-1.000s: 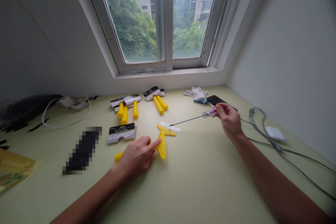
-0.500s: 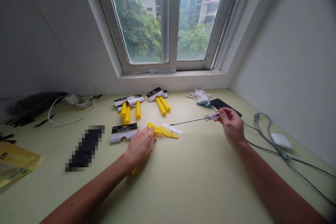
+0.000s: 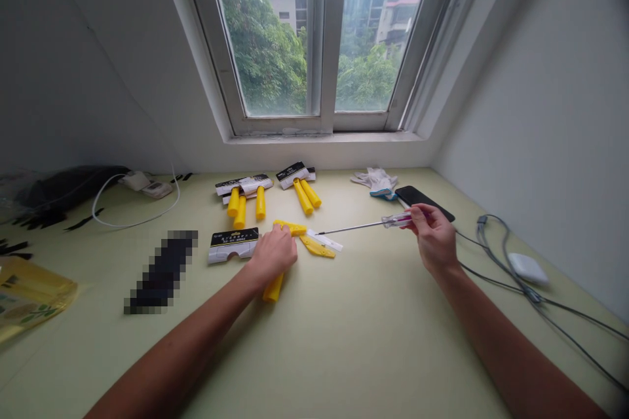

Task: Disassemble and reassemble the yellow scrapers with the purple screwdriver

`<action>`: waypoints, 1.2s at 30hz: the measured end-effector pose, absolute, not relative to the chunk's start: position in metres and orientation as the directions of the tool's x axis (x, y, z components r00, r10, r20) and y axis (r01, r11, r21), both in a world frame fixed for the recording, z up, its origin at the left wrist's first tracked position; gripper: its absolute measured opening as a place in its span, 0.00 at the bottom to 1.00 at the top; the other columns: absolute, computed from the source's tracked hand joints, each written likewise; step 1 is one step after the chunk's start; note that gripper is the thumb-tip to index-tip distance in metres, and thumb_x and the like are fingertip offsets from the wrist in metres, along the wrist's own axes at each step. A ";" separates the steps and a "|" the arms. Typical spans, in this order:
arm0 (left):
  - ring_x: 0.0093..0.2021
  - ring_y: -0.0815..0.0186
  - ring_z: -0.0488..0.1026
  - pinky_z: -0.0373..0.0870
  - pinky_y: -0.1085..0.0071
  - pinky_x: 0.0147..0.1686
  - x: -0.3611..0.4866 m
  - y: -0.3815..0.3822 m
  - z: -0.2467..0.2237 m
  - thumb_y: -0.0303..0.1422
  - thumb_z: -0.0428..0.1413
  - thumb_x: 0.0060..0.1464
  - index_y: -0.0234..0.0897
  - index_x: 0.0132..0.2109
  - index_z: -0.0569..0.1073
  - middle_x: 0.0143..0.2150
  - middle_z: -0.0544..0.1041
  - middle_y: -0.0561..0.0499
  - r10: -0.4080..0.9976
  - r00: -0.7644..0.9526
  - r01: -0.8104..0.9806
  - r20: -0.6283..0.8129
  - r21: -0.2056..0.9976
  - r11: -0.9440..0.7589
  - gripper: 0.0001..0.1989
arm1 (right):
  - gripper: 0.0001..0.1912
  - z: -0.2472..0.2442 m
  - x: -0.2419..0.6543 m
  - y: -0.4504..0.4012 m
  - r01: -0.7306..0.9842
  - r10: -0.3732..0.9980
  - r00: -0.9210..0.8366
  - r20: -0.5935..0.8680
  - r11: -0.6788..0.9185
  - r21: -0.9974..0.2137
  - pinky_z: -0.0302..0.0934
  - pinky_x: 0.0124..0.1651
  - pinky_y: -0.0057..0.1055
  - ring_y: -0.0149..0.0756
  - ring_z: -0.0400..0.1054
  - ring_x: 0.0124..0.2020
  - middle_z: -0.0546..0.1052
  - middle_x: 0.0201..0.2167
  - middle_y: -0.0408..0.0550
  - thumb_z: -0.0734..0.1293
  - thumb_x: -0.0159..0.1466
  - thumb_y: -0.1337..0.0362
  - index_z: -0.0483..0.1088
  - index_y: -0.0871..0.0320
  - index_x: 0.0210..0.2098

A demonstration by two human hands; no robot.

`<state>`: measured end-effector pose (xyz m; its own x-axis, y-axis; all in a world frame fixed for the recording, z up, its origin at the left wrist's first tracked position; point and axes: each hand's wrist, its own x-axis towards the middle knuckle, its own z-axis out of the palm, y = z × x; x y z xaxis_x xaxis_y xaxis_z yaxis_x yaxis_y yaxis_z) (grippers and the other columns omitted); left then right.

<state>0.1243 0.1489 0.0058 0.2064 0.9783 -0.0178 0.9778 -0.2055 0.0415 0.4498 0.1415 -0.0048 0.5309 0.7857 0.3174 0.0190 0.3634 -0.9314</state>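
Observation:
My left hand (image 3: pixel 276 251) is closed around a yellow tool (image 3: pixel 272 289) on the table; its handle shows below the hand and its head above. Just right of that head lie a separate curved yellow piece (image 3: pixel 317 248) and a white strip (image 3: pixel 327 240). In my right hand (image 3: pixel 435 236) is a screwdriver (image 3: pixel 396 219) with a clear handle, held by fingers and thumb. Its shaft points left, the tip over or by the white strip; contact cannot be told. A black and white card (image 3: pixel 233 245) lies left of my left hand.
Yellow-handled tools with cards (image 3: pixel 260 202) lie near the window, beside more (image 3: pixel 301 196). Behind my right hand are a glove (image 3: pixel 376 181) and black phone (image 3: pixel 423 201). Cables and a white case (image 3: pixel 527 268) lie right; a yellow bag (image 3: pixel 34 298) lies left.
The yellow tool under my left hand has turned, its handle now showing more below the hand and its head drawn away from the curved yellow piece. My right hand still holds the screwdriver.

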 end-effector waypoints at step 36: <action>0.39 0.61 0.70 0.64 0.68 0.37 0.121 0.151 0.014 0.31 0.51 0.57 0.39 0.33 0.76 0.34 0.75 0.48 0.828 0.545 0.815 0.131 0.147 -0.560 0.09 | 0.20 0.055 0.477 0.155 -0.226 0.779 0.567 0.267 0.459 -0.859 0.66 0.24 0.24 0.26 0.67 0.23 0.72 0.27 0.40 0.74 0.51 0.52 0.69 0.58 0.36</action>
